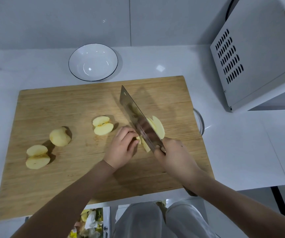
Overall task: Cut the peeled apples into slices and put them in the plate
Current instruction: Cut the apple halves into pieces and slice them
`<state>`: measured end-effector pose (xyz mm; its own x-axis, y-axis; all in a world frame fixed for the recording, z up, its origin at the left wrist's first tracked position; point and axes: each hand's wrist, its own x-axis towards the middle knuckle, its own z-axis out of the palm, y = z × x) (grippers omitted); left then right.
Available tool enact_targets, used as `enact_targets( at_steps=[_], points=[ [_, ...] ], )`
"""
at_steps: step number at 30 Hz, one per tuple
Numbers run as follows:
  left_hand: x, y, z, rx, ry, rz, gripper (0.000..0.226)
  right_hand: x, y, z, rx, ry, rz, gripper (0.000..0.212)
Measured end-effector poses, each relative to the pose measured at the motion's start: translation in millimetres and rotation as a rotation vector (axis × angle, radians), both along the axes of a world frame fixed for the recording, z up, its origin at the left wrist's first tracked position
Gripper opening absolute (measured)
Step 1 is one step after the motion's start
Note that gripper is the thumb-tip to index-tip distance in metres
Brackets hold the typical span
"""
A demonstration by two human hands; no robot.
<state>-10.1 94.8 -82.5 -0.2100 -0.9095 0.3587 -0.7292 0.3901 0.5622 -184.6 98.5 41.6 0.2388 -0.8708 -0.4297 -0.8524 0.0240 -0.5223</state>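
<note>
Countertop [232, 143] white, microwave [251, 54] at right. Wooden cutting board [61, 109] carries 3 apple halves [103, 125]; I see right hand [174, 157] gripping cleaver [136, 115], left hand [121, 148] curled on apple piece [146, 146] at blade; plate [93, 62] behind board.

The cutting board [69, 109] is bare wood, matt, with a fine straight grain and faint scuffs. The cleaver [138, 121] has a polished metal blade, bright enough to mirror the pale fruit beside it. The apple halves [103, 125] and the apple piece [146, 147] show smooth, dull, creamy flesh. The plate [104, 54] is glossy white glaze with a thin dark rim. The countertop [232, 143] is smooth, shiny white. The appliance [258, 48] at the right is probably painted sheet metal with a satin finish.
</note>
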Motion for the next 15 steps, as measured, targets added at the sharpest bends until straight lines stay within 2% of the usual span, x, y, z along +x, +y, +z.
enact_targets(
  at_steps=[4,7,11,15],
  points=[
    [4,1,3,0.003,-0.016,0.027,0.024,-15,2,6,-0.122,0.053,0.022,0.029],
    [10,1,13,-0.016,-0.019,0.092,0.026,-26,2,14,-0.218,0.096,0.009,0.009],
    [12,1,30,-0.045,0.052,0.195,0.025,-36,1,16,-0.278,0.063,-0.042,0.027],
    [4,-3,53,-0.038,0.286,0.409,0.023,-47,-3,1,-0.295,0.126,-0.038,0.040]
  ],
)
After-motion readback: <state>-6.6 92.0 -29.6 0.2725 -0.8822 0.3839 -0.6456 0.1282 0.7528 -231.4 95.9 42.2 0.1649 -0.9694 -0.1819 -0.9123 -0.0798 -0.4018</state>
